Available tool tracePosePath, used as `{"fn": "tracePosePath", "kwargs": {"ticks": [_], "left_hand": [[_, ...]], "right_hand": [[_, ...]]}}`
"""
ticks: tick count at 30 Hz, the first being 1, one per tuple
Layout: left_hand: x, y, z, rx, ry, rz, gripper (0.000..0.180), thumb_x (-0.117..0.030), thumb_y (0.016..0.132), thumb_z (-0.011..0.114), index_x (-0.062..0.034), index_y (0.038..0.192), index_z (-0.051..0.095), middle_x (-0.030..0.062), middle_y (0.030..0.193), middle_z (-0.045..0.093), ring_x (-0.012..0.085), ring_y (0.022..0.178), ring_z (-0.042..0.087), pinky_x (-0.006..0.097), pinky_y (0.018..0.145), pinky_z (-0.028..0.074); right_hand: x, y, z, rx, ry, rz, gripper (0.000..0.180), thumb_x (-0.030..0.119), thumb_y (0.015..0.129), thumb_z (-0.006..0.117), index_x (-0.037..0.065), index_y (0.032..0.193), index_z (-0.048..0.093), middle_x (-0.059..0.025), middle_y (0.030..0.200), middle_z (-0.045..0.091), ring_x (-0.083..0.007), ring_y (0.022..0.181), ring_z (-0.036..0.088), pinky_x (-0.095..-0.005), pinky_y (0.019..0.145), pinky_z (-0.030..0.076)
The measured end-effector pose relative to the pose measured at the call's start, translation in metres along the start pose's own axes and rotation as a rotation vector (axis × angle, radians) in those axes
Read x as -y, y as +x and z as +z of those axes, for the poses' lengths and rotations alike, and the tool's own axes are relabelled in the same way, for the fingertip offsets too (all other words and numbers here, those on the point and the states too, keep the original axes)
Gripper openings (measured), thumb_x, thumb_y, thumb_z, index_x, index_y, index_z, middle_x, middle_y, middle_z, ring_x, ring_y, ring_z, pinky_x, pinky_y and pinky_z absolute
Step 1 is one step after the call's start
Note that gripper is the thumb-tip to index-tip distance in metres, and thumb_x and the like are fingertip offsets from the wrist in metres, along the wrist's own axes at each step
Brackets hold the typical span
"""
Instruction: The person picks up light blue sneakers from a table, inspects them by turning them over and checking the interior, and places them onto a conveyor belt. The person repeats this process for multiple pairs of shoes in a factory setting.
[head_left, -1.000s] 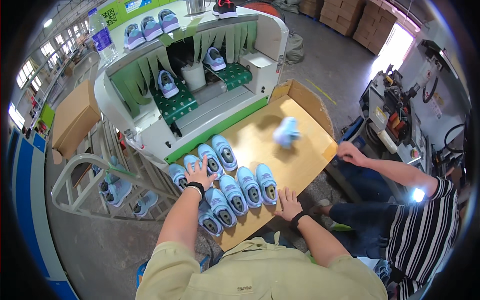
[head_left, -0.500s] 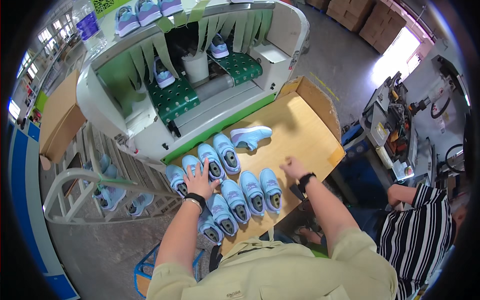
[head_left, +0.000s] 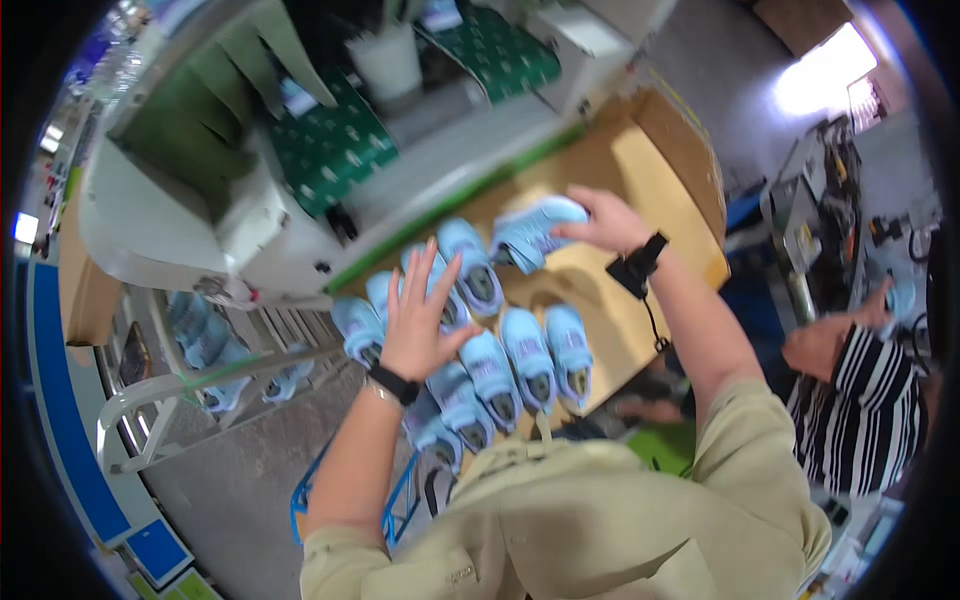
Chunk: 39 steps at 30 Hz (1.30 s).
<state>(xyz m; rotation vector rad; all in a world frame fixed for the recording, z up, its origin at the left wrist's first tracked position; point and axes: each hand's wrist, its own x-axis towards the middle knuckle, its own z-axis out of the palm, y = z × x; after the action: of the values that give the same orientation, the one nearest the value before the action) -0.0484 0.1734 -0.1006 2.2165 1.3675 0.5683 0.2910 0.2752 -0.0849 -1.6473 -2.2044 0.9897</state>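
On the wooden table [head_left: 625, 280], several light-blue sneakers with lilac details stand in two rows. My right hand [head_left: 610, 222] is closed round one end of a single sneaker [head_left: 535, 232] that lies sideways past the far row; whether the shoe is lifted cannot be told. My left hand [head_left: 415, 335] is spread wide, fingers pointing away from me, above the far row. It partly covers those shoes, and whether it touches them is unclear. Nearer to me, the sneaker [head_left: 525, 350] and its neighbours show dark insides.
Beyond the table is a machine with green perforated belts [head_left: 335, 150], hanging strips and a white bucket [head_left: 388, 62]. Cardboard [head_left: 690, 150] edges the table's far right. A metal rack [head_left: 140, 395] holding sneakers stands left. A person in a striped shirt [head_left: 860, 410] is at right.
My right hand has reached away from me and taken hold of the sideways sneaker. My left hand stays spread over the far row. The whole view has shifted and blurred.
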Motion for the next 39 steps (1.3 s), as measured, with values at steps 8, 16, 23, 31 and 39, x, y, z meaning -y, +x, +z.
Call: {"fn": "tracePosePath", "kwargs": {"ticks": [8, 16, 23, 31, 39], "left_hand": [[-0.075, 0.026, -0.006, -0.085, -0.947, -0.14, 0.077, -0.01, 0.081, 0.077, -0.0014, 0.148, 0.041, 0.0155, 0.141, 0.053, 0.0287, 0.133, 0.05, 0.037, 0.112, 0.038], [0.023, 0.147, -0.078, -0.8, -0.344, -0.508, 0.082, -0.039, 0.086, 0.073, 0.0014, 0.147, 0.038, 0.0247, 0.145, 0.048, 0.0398, 0.132, 0.048, 0.044, 0.113, 0.035], [0.034, 0.114, -0.049, -0.812, -0.327, -0.36, 0.087, -0.044, 0.094, 0.065, 0.0097, 0.152, 0.027, 0.032, 0.155, 0.032, 0.0479, 0.144, 0.026, 0.053, 0.118, 0.023], [0.03, -0.051, 0.042, 0.029, 0.266, -0.59, 0.085, -0.05, 0.087, 0.07, -0.0215, 0.158, 0.032, 0.0233, 0.163, 0.023, 0.0472, 0.149, 0.021, 0.071, 0.115, 0.01], [0.051, -0.056, 0.06, 0.085, 0.296, -0.528, 0.082, -0.052, 0.085, 0.07, -0.0228, 0.155, 0.038, 0.0214, 0.162, 0.027, 0.0461, 0.147, 0.027, 0.071, 0.116, 0.007]], "right_hand": [[0.026, -0.091, 0.046, -0.207, 1.003, 0.125, 0.056, 0.038, 0.1, 0.062, 0.004, 0.141, 0.047, -0.0158, 0.123, 0.061, -0.0262, 0.109, 0.061, -0.0384, 0.096, 0.05], [0.0, -0.199, 0.235, -0.535, 0.208, 0.268, 0.087, 0.016, 0.08, 0.078, -0.002, 0.151, 0.03, -0.0279, 0.138, 0.052, -0.042, 0.13, 0.05, -0.0452, 0.111, 0.039], [-0.014, -0.16, 0.143, -0.6, 0.672, 0.37, 0.085, 0.013, 0.079, 0.076, 0.007, 0.15, 0.029, -0.018, 0.132, 0.053, -0.0317, 0.123, 0.052, -0.0396, 0.107, 0.04], [0.116, 0.118, -0.057, -0.893, 0.306, -0.426, 0.077, 0.006, 0.084, 0.073, 0.006, 0.152, 0.037, -0.0216, 0.142, 0.051, -0.0344, 0.131, 0.052, -0.0404, 0.107, 0.044], [0.038, 0.155, -0.002, -0.785, -0.028, -0.219, 0.079, 0.002, 0.083, 0.06, 0.008, 0.156, 0.03, -0.0297, 0.153, 0.038, -0.0453, 0.141, 0.039, -0.0477, 0.118, 0.033]]}}
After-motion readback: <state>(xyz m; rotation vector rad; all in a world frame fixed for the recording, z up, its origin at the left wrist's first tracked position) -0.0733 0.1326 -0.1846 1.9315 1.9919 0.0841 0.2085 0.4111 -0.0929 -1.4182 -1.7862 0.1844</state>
